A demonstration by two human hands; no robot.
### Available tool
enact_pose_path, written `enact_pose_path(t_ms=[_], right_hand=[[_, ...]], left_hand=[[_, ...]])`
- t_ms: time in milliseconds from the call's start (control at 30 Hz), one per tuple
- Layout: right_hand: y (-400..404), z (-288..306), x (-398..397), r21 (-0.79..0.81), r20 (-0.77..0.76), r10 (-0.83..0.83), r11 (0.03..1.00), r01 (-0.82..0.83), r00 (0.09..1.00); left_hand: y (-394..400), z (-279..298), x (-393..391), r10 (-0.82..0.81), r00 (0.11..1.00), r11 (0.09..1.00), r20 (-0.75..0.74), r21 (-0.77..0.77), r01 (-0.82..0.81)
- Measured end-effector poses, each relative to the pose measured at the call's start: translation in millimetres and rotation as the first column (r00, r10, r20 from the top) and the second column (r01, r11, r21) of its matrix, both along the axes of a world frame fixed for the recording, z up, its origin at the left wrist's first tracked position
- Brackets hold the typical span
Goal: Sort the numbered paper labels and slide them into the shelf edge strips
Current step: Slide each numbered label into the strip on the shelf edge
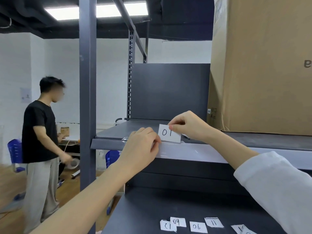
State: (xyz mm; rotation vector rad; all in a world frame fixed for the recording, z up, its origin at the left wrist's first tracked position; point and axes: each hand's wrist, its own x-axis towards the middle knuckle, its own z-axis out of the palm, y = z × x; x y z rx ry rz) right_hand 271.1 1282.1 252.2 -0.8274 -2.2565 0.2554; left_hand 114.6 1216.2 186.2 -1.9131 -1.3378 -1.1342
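Note:
A white paper label marked 01 (169,133) stands at the top of the clear edge strip (194,152) on the upper shelf, its lower edge at the strip's lip. My right hand (187,126) pinches the label's top right corner. My left hand (143,146) rests on the strip just left of the label, fingers pressed against the strip's front. Several more labels lie on the lower shelf (152,205) near the bottom edge: one marked 09 (177,222), one 06 (197,226), one 11 (213,222) and others partly cut off.
A large cardboard box (263,65) sits on the upper shelf at the right. A grey upright post (87,98) stands left of the shelf. A person in a black shirt (40,132) stands at the left holding a tape roll, with blue stools behind.

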Motion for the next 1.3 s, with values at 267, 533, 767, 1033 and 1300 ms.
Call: enact_pose_path(t_ms=[267,533,767,1033,1300], right_hand=[[-3,-17,6,-0.048,0.099,0.052,0.998,-0.047,0.994],[-6,-5,7,-0.044,0.305,0.084,0.996,-0.074,0.949],[-9,-5,6,0.051,0.436,0.061,0.994,-0.092,0.898],[14,28,59,0.085,0.222,-0.199,0.979,0.184,0.955],[48,14,75,-0.043,0.347,-0.235,0.963,0.266,0.908]], left_hand=[[-2,0,0,0.003,0.999,1.0,0.043,-0.023,-0.002],[-2,-1,0,-0.006,0.996,1.0,0.086,-0.01,0.007],[1,-2,0,-0.032,0.995,0.999,0.098,0.0,0.033],[16,-10,11,-0.134,0.99,0.986,0.035,0.11,0.129],[42,-14,69,-0.125,0.961,0.973,-0.247,0.158,0.167]])
